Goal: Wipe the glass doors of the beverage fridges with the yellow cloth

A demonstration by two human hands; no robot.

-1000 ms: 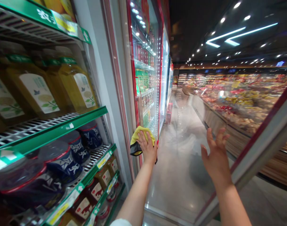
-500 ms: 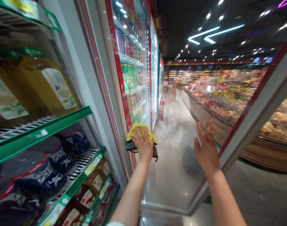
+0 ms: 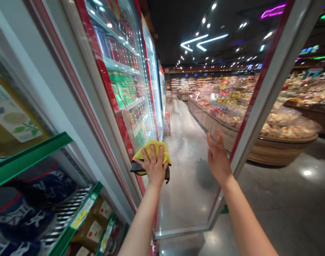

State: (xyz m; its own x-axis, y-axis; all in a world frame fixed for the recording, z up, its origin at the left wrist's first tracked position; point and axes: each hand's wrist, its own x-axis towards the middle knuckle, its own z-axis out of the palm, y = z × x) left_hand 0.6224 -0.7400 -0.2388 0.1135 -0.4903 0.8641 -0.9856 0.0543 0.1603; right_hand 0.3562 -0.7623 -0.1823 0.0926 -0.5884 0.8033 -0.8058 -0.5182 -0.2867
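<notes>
My left hand [image 3: 155, 167] presses a yellow cloth [image 3: 162, 147] with a dark grey edge against the inside of a glass door [image 3: 184, 199], fingers spread over it. To the right, my right hand [image 3: 218, 156] is raised near the door's grey frame [image 3: 258, 117], its fingers apart and nothing in them. Whether its fingertips touch the glass cannot be made out. The door stands open between me and the aisle.
At the left, fridge shelves with green rails [image 3: 31, 156] hold bottles and jars. Lit drink coolers [image 3: 125, 71] stand beyond the glass. A wood-sided display [image 3: 280, 149] piled with packaged goods is at the right.
The view has turned right, so the shelves slide left and more of the display shows. My left hand stays on the cloth; my right hand remains raised near the frame.
</notes>
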